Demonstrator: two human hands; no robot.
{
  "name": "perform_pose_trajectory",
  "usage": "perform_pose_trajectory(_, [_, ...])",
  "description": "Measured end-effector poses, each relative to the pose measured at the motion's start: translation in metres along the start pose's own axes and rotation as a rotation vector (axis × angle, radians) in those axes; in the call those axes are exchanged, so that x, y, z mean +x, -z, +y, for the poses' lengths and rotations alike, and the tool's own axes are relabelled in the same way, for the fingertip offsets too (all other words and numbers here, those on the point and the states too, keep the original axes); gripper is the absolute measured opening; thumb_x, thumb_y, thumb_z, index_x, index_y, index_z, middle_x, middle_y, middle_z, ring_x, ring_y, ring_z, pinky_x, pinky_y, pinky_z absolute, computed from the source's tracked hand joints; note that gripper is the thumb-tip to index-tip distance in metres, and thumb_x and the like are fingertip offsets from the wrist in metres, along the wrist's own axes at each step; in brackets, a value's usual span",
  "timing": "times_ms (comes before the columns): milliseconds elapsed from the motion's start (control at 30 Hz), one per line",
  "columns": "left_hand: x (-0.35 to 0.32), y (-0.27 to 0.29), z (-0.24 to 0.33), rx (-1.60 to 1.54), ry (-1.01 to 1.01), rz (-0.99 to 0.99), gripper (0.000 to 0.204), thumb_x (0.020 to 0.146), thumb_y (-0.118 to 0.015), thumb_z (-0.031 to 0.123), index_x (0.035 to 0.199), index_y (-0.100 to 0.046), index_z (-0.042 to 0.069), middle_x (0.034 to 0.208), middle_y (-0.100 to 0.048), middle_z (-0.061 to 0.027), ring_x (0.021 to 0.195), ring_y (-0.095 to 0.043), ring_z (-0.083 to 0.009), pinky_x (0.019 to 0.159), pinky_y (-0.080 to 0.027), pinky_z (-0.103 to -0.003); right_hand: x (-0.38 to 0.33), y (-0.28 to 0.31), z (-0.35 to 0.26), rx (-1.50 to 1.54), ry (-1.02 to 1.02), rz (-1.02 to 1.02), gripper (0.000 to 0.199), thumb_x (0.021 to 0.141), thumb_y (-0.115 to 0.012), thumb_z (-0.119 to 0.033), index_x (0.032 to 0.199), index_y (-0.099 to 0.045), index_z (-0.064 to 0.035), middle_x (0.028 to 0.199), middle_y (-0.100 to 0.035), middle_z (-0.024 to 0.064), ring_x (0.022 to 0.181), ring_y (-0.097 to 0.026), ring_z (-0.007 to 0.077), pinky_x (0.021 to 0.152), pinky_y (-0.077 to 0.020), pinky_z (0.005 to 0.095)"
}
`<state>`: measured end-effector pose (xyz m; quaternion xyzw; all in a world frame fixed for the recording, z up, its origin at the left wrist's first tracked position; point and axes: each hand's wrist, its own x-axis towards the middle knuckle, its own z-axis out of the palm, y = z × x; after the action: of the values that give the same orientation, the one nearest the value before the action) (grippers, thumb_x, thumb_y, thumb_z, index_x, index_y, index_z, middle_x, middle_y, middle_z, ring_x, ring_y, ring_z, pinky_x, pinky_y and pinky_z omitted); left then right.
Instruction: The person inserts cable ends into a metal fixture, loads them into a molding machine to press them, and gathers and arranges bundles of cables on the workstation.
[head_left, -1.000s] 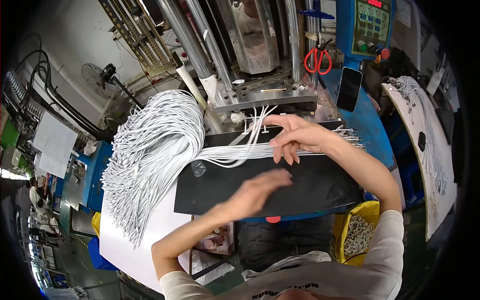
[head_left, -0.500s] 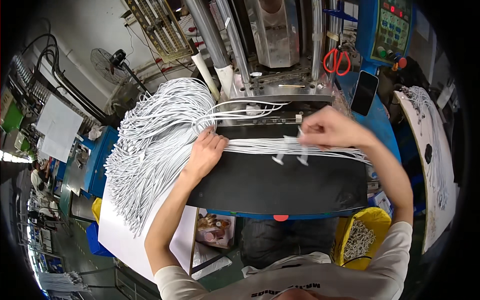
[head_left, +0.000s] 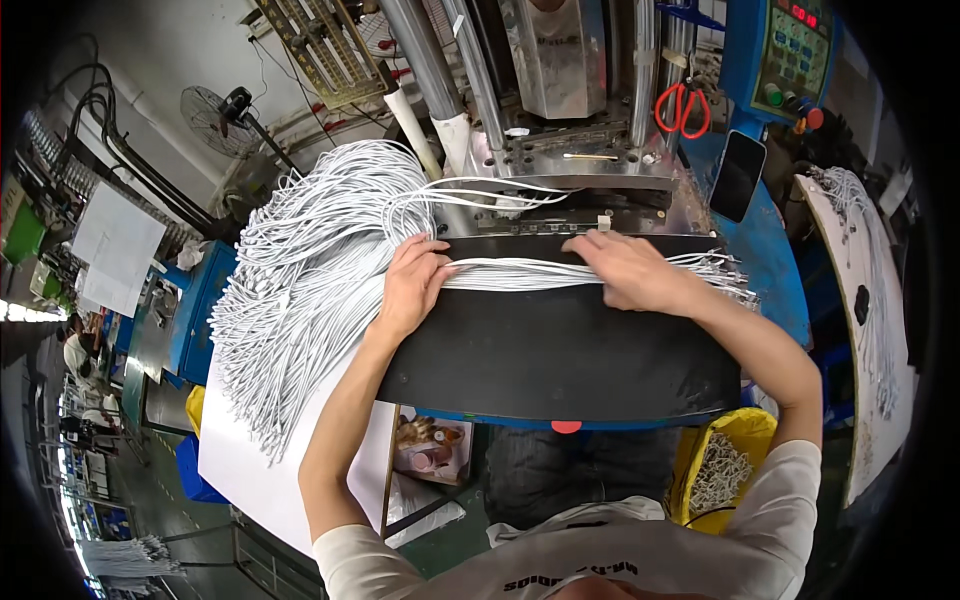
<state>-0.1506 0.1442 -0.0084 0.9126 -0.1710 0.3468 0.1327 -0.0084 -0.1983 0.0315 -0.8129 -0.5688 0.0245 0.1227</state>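
I have the left hand [head_left: 410, 288] closed over the white cables [head_left: 520, 273] where they leave the pile [head_left: 325, 215], while the right hand [head_left: 638, 275] lies across them farther right, fingers bent, and I cannot tell whether it grips. The cables stretch over the black counter [head_left: 560, 350], just in front of the press [head_left: 560, 172], their ends fanning out past the right hand, and beyond I see a phone [head_left: 738, 177] and scissors [head_left: 682, 110].

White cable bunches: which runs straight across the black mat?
The thin bunch between the left hand and right hand; the large heap is looped, and the far-right cables lie on a pale board.
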Motion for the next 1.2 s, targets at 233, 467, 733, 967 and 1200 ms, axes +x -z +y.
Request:
perform_pose_trajectory(233, [0.0,0.005,0.001,0.01,-0.077,-0.037,0.01,0.087,-0.075,0.002,0.094,-0.068,0.001,0.104,-0.073,-0.0121,0.106,-0.067,-0.0304,0.11,-0.046,-0.047,-0.054,0.117,0.032,0.005,-0.213,-0.345,0.069,0.068,-0.079,-0.009,0.132,-0.056,-0.0012,0.104,-0.07,0.0195,0.105,-0.068,0.0401,0.094,-0.0528,0.0461])
perform_pose_trajectory(467, [-0.002,-0.005,-0.007,-0.083,-0.039,0.009,0.013,0.09,-0.07,0.0,0.098,-0.06,-0.001,0.097,-0.071,-0.0108,0.101,-0.069,-0.0287,0.11,-0.047,-0.049,0.026,0.028,-0.023,0.199,0.213,-0.066,0.063,0.093,-0.074,-0.023,0.144,-0.048,0.0025,0.146,-0.053,0.0189,0.131,-0.056,0.0382,0.11,-0.0469,0.0458])
perform_pose_trajectory(733, [-0.003,-0.01,-0.008,-0.118,-0.052,0.059,0.019,0.087,-0.073,-0.002,0.098,-0.058,-0.001,0.096,-0.072,-0.0101,0.098,-0.07,-0.0287,0.11,-0.047,-0.052,0.116,-0.049,-0.074,-0.298,-0.02,0.147,0.038,0.072,-0.077,-0.005,0.108,-0.064,0.0009,0.097,-0.072,0.0153,0.097,-0.074,0.0281,0.078,-0.0578,0.0402])
perform_pose_trajectory(967, [0.0,-0.001,0.001,-0.069,-0.087,0.003,0.022,0.082,-0.075,-0.002,0.096,-0.059,0.002,0.095,-0.074,-0.0082,0.099,-0.072,-0.0284,0.112,-0.045,-0.052,-0.008,0.011,-0.043,-0.512,-0.021,0.475,0.032,0.064,-0.073,-0.003,0.093,-0.062,-0.0077,0.082,-0.066,0.0059,0.08,-0.07,0.0261,0.069,-0.0547,0.0371])
perform_pose_trajectory(1200, [-0.003,-0.001,0.004,-0.015,-0.07,-0.027,0.024,0.079,-0.075,-0.003,0.095,-0.059,0.004,0.095,-0.076,-0.0096,0.101,-0.073,-0.0286,0.114,-0.042,-0.053,-0.073,0.035,-0.028,-0.544,-0.122,0.409,0.03,0.062,-0.072,-0.006,0.089,-0.058,-0.0078,0.086,-0.062,0.0059,0.087,-0.065,0.025,0.075,-0.0512,0.0362])
